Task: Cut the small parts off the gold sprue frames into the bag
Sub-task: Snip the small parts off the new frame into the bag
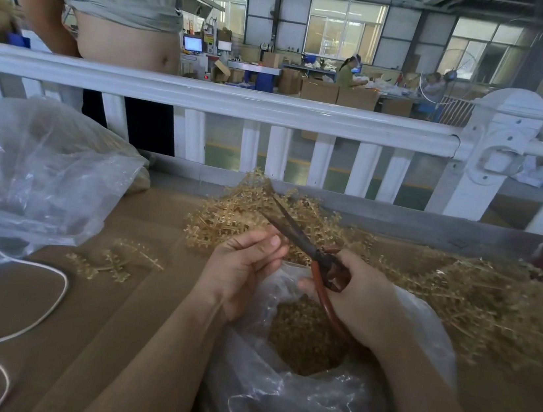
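Observation:
My right hand (360, 295) grips the red handles of dark-bladed scissors (297, 231), blades pointing up and left. My left hand (243, 267) is just left of the blades, fingers curled with thumb against fingertips; whether it pinches a thin sprue piece I cannot tell. Both hands hover over the open clear bag (396, 326), which holds a heap of small gold cut parts (305, 334). A pile of gold sprue frames (237, 215) lies just beyond my hands. A larger heap of gold frames (493, 297) spreads to the right.
A few loose sprue frames (114, 259) lie on the cardboard-covered table (148, 293) at left. A big clear plastic bag (32, 174) bulges at far left, a white cord (55, 291) looping below it. A white railing (276, 109) borders the table; a person (116, 12) stands behind it.

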`<state>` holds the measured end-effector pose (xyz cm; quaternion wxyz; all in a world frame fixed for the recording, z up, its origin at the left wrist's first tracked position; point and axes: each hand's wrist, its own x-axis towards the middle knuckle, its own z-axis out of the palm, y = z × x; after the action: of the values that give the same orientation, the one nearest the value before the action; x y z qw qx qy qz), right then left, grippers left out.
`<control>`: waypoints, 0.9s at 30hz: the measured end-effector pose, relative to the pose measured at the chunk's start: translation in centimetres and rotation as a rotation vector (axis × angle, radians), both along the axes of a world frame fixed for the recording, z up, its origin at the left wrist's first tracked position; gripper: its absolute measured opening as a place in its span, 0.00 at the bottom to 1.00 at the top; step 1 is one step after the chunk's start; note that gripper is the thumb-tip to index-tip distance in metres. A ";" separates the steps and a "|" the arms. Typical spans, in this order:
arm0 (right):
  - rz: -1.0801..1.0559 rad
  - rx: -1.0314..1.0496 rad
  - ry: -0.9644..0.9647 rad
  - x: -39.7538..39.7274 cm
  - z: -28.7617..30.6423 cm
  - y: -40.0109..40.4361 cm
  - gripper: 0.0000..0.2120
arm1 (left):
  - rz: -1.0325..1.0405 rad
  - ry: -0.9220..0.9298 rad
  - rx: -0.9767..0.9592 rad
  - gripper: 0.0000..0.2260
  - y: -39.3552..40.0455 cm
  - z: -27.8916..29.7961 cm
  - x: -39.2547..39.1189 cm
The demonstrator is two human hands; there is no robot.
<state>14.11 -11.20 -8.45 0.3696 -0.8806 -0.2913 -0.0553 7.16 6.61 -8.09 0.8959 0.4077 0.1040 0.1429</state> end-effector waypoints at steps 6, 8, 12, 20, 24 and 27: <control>-0.042 -0.103 -0.113 0.0 -0.2 -0.1 0.32 | 0.045 -0.044 0.059 0.09 -0.2 -0.3 0.2; -0.048 -0.117 -0.128 0.1 -0.3 -0.1 0.32 | 0.058 -0.050 0.080 0.10 -0.2 -0.4 0.2; -0.057 -0.130 -0.160 0.2 -0.4 0.0 0.32 | 0.074 -0.058 0.128 0.07 -0.2 -0.3 0.2; -0.082 -0.145 -0.200 0.3 -0.6 0.0 0.35 | 0.105 -0.095 0.210 0.09 -0.2 -0.4 0.1; -0.097 -0.174 -0.231 0.5 -0.8 0.0 0.39 | 0.113 -0.114 0.243 0.09 -0.3 -0.4 0.1; -0.109 -0.168 -0.244 0.5 -0.8 -0.1 0.40 | 0.108 -0.131 0.241 0.06 -0.3 -0.3 0.1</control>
<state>14.60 -11.26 -9.23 0.2530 -0.9096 -0.2896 -0.1572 7.23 6.35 -8.34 0.8364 0.4957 0.0489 0.2286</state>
